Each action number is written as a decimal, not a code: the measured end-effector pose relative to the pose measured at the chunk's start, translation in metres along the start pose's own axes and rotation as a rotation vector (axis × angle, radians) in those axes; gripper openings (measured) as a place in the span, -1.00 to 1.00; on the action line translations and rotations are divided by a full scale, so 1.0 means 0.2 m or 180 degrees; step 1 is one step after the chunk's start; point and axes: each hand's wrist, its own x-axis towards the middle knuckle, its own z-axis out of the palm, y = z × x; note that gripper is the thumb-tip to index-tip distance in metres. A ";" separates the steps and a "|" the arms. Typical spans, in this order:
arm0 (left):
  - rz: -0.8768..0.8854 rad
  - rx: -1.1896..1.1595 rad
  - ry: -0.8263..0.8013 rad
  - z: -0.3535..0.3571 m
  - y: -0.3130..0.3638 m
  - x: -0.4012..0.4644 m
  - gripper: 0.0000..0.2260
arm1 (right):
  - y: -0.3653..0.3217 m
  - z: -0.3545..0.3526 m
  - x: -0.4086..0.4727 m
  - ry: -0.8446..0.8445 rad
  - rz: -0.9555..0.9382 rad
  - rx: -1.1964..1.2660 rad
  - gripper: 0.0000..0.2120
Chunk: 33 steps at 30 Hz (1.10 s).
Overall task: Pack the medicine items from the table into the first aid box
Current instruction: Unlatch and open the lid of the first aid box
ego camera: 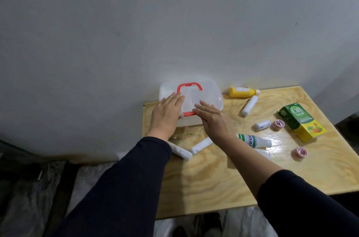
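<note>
Two hands on the box (209, 97), dark sleeves to the wrists. Left hand (167, 114): flat, fingers straight and together, palm down on the left part of the lid, fingertips at the left leg of the red handle (189, 86). Right hand (213, 122): flat, fingers straight, on the front middle of the lid, beside the red latch (189, 114). Neither hand grips anything; both only rest on the lid. Box: translucent, lid on, handle lying flat, at the back left corner of the bench (213, 178), against the wall (116, 33). All medicine items lie on the bench outside the box. Yellow bottle (243, 92) on its side at the back edge, right of the box; long tube (250, 105) just in front of it, slanted. Small roll (262, 125) near mid-bench, with pink tape (278, 124) just to its right. Green carton (301, 121) lying flat toward the right edge. Second pink tape (299, 153) in front of the carton, apart from it. Striped bottle (254, 140) on its side, partly hidden by the right wrist. Near tube (201, 145) and left tube (180, 151) lie in front of the box, ends meeting, between the two forearms.
</note>
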 end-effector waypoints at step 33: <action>0.0254 0.0045 0.0335 -0.28 -0.11 0.19 -0.50 | 0.09 -0.07 0.07 -0.0797 0.0928 -0.0684 -0.42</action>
